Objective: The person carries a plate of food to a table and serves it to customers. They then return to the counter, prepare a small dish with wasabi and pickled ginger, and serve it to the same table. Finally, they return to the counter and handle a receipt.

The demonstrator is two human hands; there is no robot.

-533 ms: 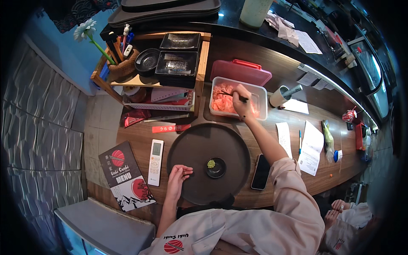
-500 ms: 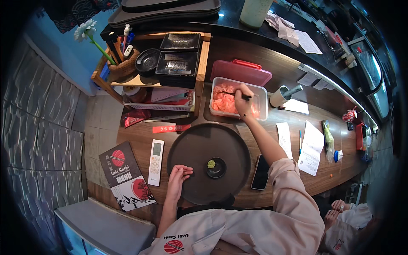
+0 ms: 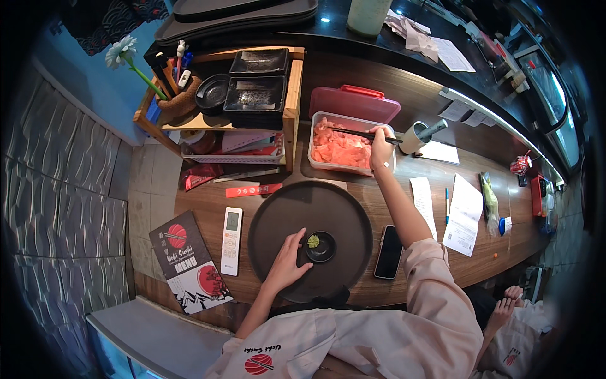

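Black chopsticks [image 3: 363,133] are gripped in my right hand [image 3: 381,149], at the right side of a clear plastic tub [image 3: 314,165]. Their tips reach over the pink pickled ginger [image 3: 341,146] heaped inside. The tub's pink lid [image 3: 355,106] leans up behind it. My left hand [image 3: 289,262] hovers or rests over the round dark tray [image 3: 278,208], fingers apart, beside a small black sauce dish [image 3: 322,251]. A dab of green paste, like wasabi [image 3: 313,241], sits in the dish. Whether my fingertips touch its rim, I cannot tell.
A wooden shelf [image 3: 291,114] with stacked black dishes [image 3: 255,95] stands at the back left. Left of the tray lie a white remote control [image 3: 231,243] and a menu [image 3: 189,262]. To the right are a phone [image 3: 387,252] and papers [image 3: 464,218]. Another person's hands [image 3: 505,306] show at lower right.
My left hand has moved right, from the tray's left edge to beside the sauce dish, and its fingers have spread. My right hand has shifted right, and the chopsticks now lie nearly level over the ginger.
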